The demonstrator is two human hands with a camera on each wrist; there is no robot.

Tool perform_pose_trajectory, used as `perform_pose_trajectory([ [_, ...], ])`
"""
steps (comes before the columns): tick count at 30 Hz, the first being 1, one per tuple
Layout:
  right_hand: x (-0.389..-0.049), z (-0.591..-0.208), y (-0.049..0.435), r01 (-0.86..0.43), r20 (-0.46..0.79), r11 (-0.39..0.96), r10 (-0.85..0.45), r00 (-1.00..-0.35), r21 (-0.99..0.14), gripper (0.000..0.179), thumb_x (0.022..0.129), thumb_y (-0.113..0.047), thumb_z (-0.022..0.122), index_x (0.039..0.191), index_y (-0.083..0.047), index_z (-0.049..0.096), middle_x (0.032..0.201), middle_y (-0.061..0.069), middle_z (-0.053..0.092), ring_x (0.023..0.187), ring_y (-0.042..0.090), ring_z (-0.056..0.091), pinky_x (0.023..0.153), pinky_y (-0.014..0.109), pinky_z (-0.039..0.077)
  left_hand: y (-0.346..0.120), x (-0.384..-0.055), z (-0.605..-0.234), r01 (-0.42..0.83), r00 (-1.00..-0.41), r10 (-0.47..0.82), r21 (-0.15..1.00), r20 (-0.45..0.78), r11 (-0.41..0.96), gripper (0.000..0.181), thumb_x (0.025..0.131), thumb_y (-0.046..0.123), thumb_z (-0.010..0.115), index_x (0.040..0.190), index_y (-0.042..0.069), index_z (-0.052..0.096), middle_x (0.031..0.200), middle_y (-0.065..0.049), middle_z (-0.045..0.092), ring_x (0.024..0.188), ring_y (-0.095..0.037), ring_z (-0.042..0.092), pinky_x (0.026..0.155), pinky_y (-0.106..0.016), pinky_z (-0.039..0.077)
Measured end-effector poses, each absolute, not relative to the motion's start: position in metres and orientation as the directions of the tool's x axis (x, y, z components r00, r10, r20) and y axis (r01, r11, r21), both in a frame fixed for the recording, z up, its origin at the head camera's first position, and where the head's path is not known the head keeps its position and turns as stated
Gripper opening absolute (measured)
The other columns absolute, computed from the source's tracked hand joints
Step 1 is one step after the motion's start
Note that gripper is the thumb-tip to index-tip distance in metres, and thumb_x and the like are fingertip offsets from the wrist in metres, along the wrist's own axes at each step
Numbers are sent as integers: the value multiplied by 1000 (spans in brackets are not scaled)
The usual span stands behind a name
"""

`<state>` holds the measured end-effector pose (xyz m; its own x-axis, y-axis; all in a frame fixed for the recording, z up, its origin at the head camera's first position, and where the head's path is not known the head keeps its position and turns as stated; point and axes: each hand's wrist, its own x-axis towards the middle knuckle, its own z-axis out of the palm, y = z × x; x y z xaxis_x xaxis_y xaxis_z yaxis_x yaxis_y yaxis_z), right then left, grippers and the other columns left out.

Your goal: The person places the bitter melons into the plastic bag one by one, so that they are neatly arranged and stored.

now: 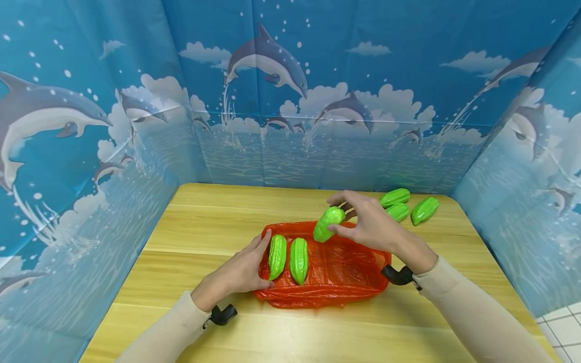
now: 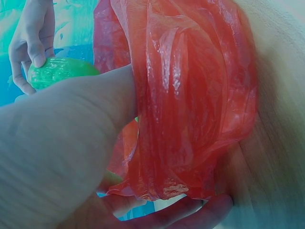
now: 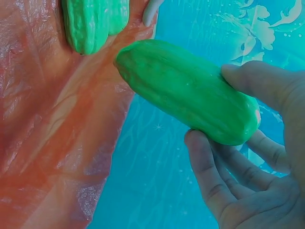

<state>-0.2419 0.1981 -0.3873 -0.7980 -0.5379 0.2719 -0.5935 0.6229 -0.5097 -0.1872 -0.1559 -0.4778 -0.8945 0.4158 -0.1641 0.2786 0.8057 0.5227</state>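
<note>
A bitter melon (image 1: 329, 224), bright green and ridged, is pinched at one end between the thumb and fingers of my right hand (image 1: 369, 224). It is tilted above the back rim of an open red plastic bag (image 1: 349, 262), which is spread in a long tray-like shape. Inside the bag, at its left end, a bumpy bitter melon (image 1: 277, 257) and a smoother one (image 1: 298, 261) lie side by side. My left hand (image 1: 240, 267) grips the bag's left end, thumb at the front and fingers toward the back. In the right wrist view the held bitter melon (image 3: 186, 93) shows whole.
Beyond my right hand, at the back right of the wooden table (image 1: 204, 217), lie three more bitter melons (image 1: 424, 210), one partly hidden by the hand. A dolphin-printed curtain (image 1: 317, 151) stands behind the table and along both sides.
</note>
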Motion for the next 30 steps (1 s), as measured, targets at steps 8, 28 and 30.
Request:
perform_pose_trajectory([
  [8, -240, -388, 197, -564, 240, 625, -528, -815, -540, 50, 99, -21, 97, 139, -10, 70, 132, 9, 80, 115, 30, 84, 101, 51, 72, -155, -186, -477, 271, -896, 411, 528, -168, 805, 137, 89, 30, 105, 189, 11, 12, 193, -28, 23, 168, -53, 49, 134, -63, 50],
  [28, -245, -399, 194, -495, 113, 632, -544, -831, -596, 43, 101, -34, 95, 138, -17, 80, 138, 9, 82, 109, 23, 86, 95, 44, 73, -156, -186, -477, 281, -892, 418, 518, -169, 808, 137, 91, 31, 103, 189, 10, 11, 194, -27, 21, 170, -51, 47, 135, -62, 50],
  [30, -246, -402, 193, -482, 84, 634, -551, -830, -605, 43, 102, -35, 94, 138, -18, 80, 137, 10, 82, 108, 22, 86, 94, 42, 73, -156, -186, -477, 283, -892, 420, 519, -167, 807, 137, 91, 31, 104, 189, 10, 11, 194, -27, 21, 169, -51, 47, 135, -61, 49],
])
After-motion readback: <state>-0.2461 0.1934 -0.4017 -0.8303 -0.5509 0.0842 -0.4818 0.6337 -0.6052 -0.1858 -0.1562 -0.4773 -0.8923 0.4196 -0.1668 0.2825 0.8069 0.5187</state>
